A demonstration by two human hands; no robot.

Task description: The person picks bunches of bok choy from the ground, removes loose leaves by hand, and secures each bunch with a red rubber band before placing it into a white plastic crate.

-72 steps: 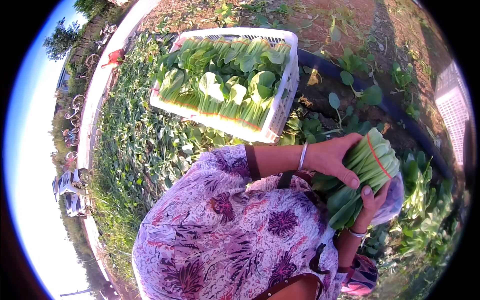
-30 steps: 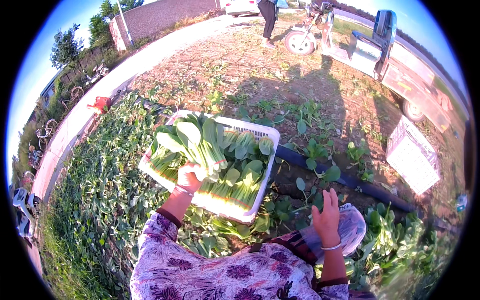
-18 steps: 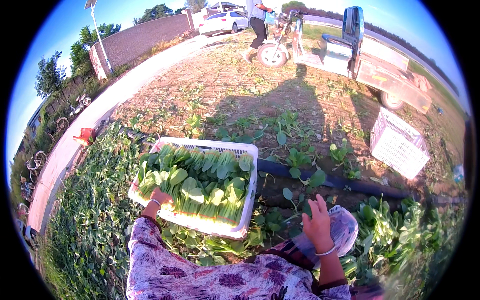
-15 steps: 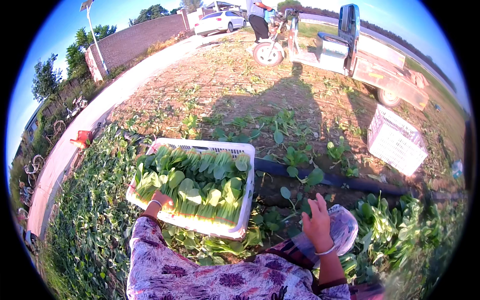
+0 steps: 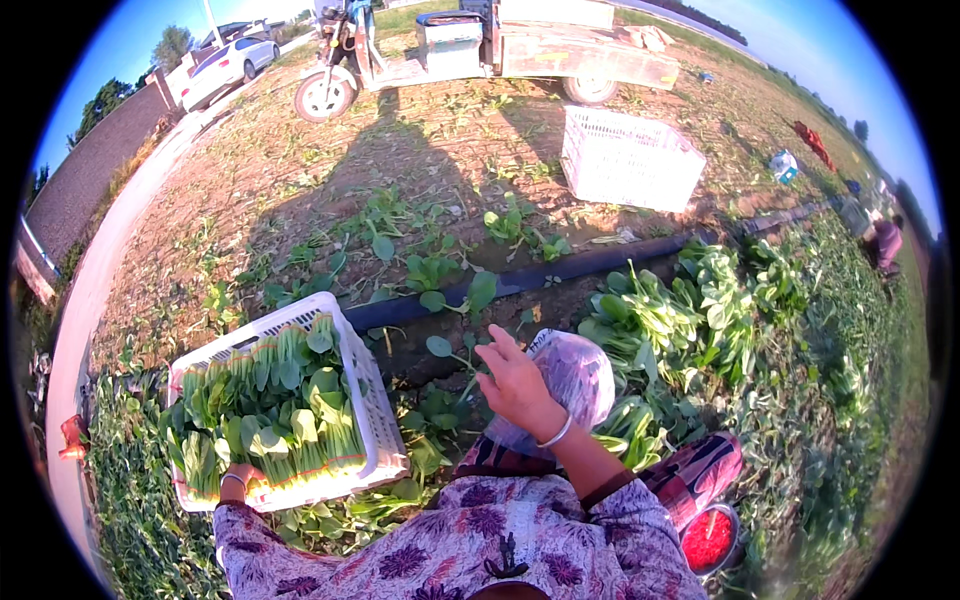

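Note:
A white plastic crate (image 5: 380, 420) stands at my left, filled with rows of leafy green bunches (image 5: 290, 400) tied near the stems with red bands. My left hand (image 5: 243, 480) reaches into its near left part, against the bunches. The leaves and stems hide most of its fingers, so I cannot see whether it grips anything. Raised in front of my body, my right hand (image 5: 518, 385) holds nothing, its fingers apart. Just beside it is my knee, wrapped in clear plastic (image 5: 580, 380). A round bowl of small red pieces (image 5: 707, 538) sits by my other leg.
Loose cut greens (image 5: 700, 310) lie on the right. A black hose (image 5: 540, 275) crosses the soil ahead. Beyond it are another white crate (image 5: 630, 160) and a three-wheeled cargo vehicle (image 5: 580, 55). A person (image 5: 886, 240) is far right.
My view has swung to the right, so the crate and vehicle sit further left. The bowl and the far-right person have come into view. My left hand stays at the bunches; the right stays raised.

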